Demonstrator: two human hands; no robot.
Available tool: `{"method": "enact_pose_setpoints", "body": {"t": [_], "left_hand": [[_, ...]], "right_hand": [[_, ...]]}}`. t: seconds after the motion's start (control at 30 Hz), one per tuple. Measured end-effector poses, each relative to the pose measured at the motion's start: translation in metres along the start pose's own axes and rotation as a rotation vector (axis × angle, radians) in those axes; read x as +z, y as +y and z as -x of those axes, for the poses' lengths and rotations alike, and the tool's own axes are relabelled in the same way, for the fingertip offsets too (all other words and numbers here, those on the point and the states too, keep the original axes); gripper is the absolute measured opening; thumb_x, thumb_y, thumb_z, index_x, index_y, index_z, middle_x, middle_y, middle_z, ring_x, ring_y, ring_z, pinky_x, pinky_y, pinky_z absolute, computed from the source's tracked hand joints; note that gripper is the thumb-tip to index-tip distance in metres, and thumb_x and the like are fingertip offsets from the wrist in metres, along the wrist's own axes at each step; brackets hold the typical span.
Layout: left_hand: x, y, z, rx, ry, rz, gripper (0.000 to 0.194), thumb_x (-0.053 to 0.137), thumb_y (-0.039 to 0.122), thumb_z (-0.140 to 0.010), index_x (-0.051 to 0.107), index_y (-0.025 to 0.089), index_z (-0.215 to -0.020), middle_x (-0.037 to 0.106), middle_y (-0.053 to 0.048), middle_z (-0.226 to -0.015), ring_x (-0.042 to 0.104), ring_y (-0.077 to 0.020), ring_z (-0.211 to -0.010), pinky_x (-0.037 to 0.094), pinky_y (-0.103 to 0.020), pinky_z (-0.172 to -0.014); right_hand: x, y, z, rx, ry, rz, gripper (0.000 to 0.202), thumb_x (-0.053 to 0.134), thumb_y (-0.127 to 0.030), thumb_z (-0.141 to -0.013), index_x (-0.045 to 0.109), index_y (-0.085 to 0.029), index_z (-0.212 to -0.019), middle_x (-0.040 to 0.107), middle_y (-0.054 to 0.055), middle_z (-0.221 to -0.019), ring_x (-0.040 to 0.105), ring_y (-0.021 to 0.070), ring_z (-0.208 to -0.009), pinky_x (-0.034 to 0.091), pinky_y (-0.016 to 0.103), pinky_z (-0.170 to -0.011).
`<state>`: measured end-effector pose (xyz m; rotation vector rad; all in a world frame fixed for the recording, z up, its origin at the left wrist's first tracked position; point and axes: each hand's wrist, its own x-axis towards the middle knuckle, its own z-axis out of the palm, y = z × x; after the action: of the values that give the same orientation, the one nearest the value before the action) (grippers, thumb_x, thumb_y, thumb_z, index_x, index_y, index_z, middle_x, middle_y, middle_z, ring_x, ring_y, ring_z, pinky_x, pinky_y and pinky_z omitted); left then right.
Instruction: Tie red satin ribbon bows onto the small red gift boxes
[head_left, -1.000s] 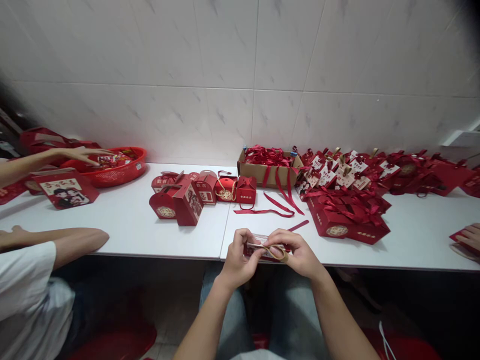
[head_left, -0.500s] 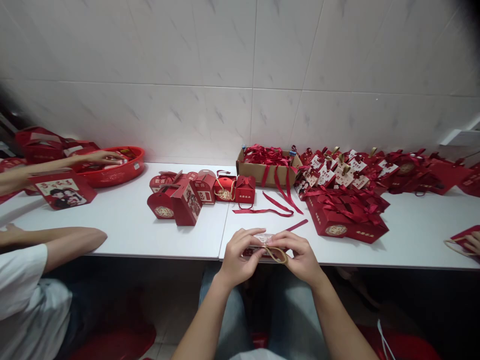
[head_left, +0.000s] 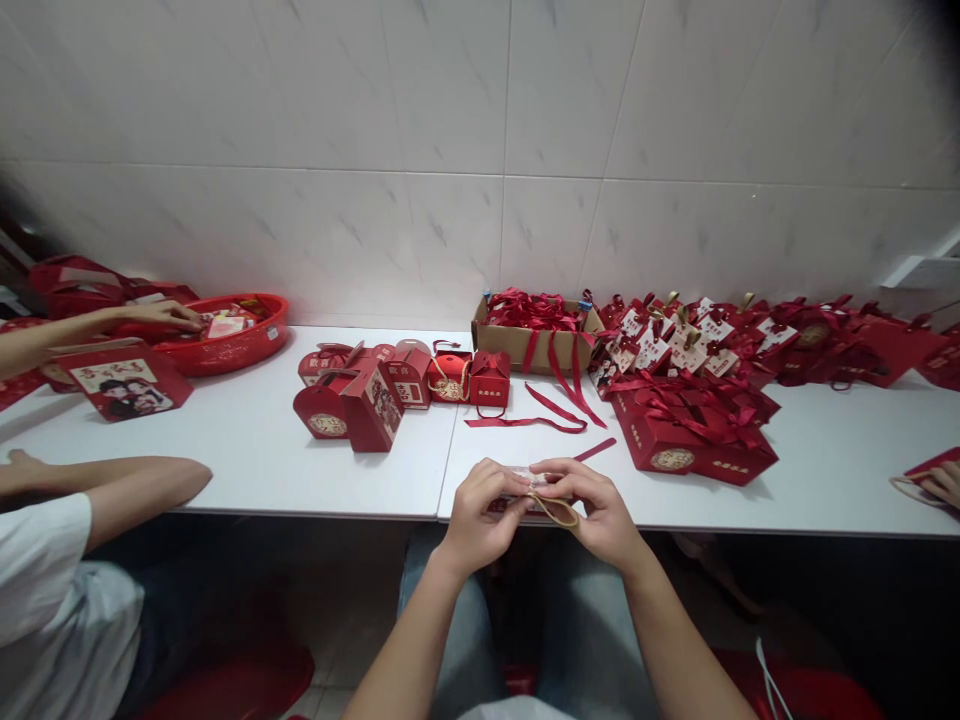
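Between both hands | small packet [head_left: 529,478] | left hand [head_left: 480,515], right hand [head_left: 600,510] pinching

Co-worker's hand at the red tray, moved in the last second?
Yes. The co-worker's hand has pulled back leftward, from over the red tray to just outside its left rim.

Both hands, left [head_left: 480,515] and right [head_left: 596,510], curl together, fingertips pinching.

Bare white table [head_left: 247,450] lies open left of the hands; ahead, small red gift boxes [head_left: 375,395], loose ribbon [head_left: 540,420] and the large red box [head_left: 694,440] crowd the way.
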<state>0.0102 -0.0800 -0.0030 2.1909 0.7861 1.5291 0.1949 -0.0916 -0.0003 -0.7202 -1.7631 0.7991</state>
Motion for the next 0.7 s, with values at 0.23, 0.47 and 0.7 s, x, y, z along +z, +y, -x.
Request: {"method": "enact_pose_setpoints", "body": {"t": [0.23, 0.47, 0.7], "left_hand": [[0.006, 0.001, 0.003, -0.176, 0.081, 0.119, 0.032, 0.065, 0.011, -0.074, 0.041, 0.022, -0.092, 0.06, 0.003, -0.075, 0.059, -0.0114, -0.067, 0.046, -0.023, -0.059], [0.008, 0.0, 0.001, -0.267, 0.084, 0.169, 0.036, 0.065, 0.013, -0.074, 0.034, 0.023, -0.09, 0.057, 0.005, -0.075, 0.06, -0.0103, -0.067, 0.047, -0.022, -0.062], [0.013, 0.004, -0.004, -0.329, 0.128, 0.195, 0.033, 0.062, 0.015, -0.076, 0.032, 0.022, -0.089, 0.054, 0.004, -0.074, 0.059, -0.0101, -0.068, 0.047, -0.022, -0.061]], "right_hand": [[0.003, 0.001, 0.0, 0.007, -0.011, -0.051, 0.017, 0.061, -0.015, -0.081, 0.066, -0.026, -0.094, 0.067, 0.007, -0.104, 0.063, 0.0199, -0.098, 0.052, 0.031, -0.075], [0.009, 0.001, 0.001, 0.051, 0.085, -0.051, 0.011, 0.059, -0.023, -0.083, 0.062, -0.024, -0.094, 0.063, 0.006, -0.094, 0.061, 0.0184, -0.092, 0.052, 0.031, -0.077], [0.021, 0.007, 0.001, 0.169, 0.231, -0.104, 0.027, 0.065, -0.029, -0.079, 0.046, -0.025, -0.098, 0.057, 0.003, -0.088, 0.062, 0.0153, -0.081, 0.053, 0.027, -0.071]]}}
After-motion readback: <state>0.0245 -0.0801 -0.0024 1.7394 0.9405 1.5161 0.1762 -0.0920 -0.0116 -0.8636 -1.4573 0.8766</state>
